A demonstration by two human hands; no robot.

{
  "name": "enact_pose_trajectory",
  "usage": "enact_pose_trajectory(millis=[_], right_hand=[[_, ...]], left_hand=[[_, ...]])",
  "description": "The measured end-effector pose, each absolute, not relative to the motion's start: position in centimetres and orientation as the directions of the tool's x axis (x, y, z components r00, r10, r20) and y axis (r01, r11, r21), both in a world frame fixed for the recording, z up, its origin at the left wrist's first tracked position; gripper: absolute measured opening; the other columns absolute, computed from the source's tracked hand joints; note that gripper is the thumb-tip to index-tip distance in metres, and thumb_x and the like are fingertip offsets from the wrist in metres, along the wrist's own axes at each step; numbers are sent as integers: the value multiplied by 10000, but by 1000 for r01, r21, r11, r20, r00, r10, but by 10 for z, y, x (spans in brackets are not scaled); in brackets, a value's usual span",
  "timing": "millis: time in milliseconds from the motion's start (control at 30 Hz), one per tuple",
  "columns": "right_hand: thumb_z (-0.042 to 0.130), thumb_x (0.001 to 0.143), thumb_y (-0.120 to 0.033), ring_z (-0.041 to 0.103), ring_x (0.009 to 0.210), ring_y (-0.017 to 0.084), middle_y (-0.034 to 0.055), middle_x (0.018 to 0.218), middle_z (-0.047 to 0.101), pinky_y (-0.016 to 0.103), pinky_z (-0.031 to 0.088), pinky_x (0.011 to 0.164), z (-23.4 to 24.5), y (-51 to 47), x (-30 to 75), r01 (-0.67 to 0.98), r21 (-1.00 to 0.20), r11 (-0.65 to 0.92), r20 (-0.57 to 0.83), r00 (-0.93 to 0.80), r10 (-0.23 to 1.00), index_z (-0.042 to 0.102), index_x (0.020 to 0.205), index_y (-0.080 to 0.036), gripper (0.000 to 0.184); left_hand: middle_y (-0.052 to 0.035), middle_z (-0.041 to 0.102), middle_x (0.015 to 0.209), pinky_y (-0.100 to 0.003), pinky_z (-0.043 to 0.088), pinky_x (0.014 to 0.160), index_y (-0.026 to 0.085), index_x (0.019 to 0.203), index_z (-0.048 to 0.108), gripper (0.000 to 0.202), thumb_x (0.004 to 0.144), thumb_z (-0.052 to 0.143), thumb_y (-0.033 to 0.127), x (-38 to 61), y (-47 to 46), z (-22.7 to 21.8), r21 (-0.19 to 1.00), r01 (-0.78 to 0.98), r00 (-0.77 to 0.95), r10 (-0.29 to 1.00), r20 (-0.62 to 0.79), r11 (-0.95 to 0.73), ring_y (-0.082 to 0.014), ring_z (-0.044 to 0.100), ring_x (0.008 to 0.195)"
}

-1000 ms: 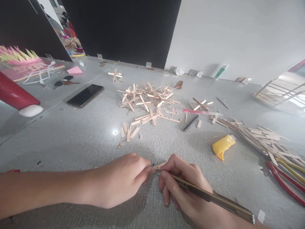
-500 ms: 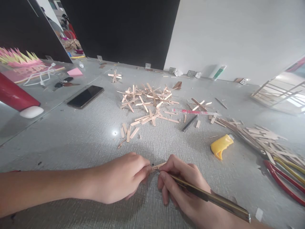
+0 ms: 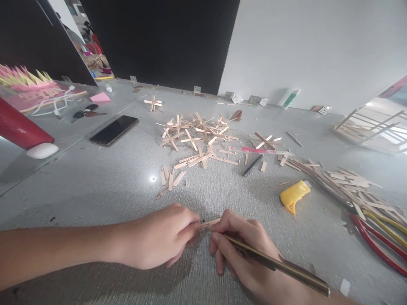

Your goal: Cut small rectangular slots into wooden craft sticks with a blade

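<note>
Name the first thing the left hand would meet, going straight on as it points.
The stick that the left hand pinches; just past it, probably the right hand, though depth is hard to judge.

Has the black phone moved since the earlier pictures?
No. Against the table seam beside it, the phone keeps the same place and angle; the slight drift in the picture is shared by both.

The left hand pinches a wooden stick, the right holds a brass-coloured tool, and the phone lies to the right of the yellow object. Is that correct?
Not quite: the head view shows the phone to the left of the yellow object. The left hand does pinch a wooden stick, and the right hand holds a brass-coloured tool.
</note>
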State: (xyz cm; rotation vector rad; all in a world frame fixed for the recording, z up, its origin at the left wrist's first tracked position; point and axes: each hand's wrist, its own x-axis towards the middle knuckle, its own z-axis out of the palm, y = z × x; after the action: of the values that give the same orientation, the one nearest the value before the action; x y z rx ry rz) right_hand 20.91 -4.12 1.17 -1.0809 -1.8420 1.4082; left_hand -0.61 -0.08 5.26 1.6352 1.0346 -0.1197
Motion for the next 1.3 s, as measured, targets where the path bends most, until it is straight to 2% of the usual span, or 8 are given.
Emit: enact_pose_trajectory(millis=[167,367,500,700,1067,1167,1300], right_hand=[[454,1032,-249,565,499,70,-26,676,620,183,420,462,14,-40,212,236,-968,86,-58,-541,839,518,893,-202,160],[460,1053,-345,470,484,70,-24,669,611,190,397,466,8,-34,221,229,-973,18,-134,-630,765,526,938,-199,198],[485,1046,-354,468,486,72,-35,631,586,195,390,480,7,-31,221,238,-966,97,-81,-641,763,526,904,-201,214],[436,1044,-245,457,527,80,-58,629,518,204,383,522,15,-33,219,275,-944,182,-41,-646,763,503,902,-208,161],[453,1022,-213,420,480,74,-79,573,472,201,346,481,12,-31,213,315,-936,157,-72,-609,790,511,829,-208,201],[446,1035,-240,419,487,75,-75,578,480,205,356,490,13,-31,214,317,-931,181,-59,-621,782,532,855,-199,203],[501,1020,-255,420,485,76,-81,595,490,210,347,473,12,-35,219,306,-928,212,-22,-613,790,546,949,-192,105]], left_hand=[[59,500,476,-252,466,637,215,740,466,363,1053,305,302,-6,2,56,758,652,634,532,-562,23,-128,503,490],[59,503,480,-249,460,639,209,747,478,349,1051,329,295,-7,2,56,783,621,653,529,-541,35,-126,505,498],[65,500,484,-238,457,640,204,759,488,341,1050,318,250,-8,2,55,784,620,664,525,-532,9,-118,503,498],[59,518,491,-202,430,571,203,717,467,361,1054,349,260,-9,3,53,798,603,681,528,-507,-11,-102,511,480],[49,548,511,-191,432,574,202,696,460,350,1038,385,196,-10,1,47,830,554,722,529,-446,-57,-98,533,492],[53,535,498,-194,428,569,205,701,459,351,1039,366,194,-10,2,47,823,566,712,533,-457,-51,-100,520,482],[56,519,472,-195,430,570,207,699,465,367,1047,351,226,-8,2,48,813,581,689,548,-474,-27,-106,524,482]])
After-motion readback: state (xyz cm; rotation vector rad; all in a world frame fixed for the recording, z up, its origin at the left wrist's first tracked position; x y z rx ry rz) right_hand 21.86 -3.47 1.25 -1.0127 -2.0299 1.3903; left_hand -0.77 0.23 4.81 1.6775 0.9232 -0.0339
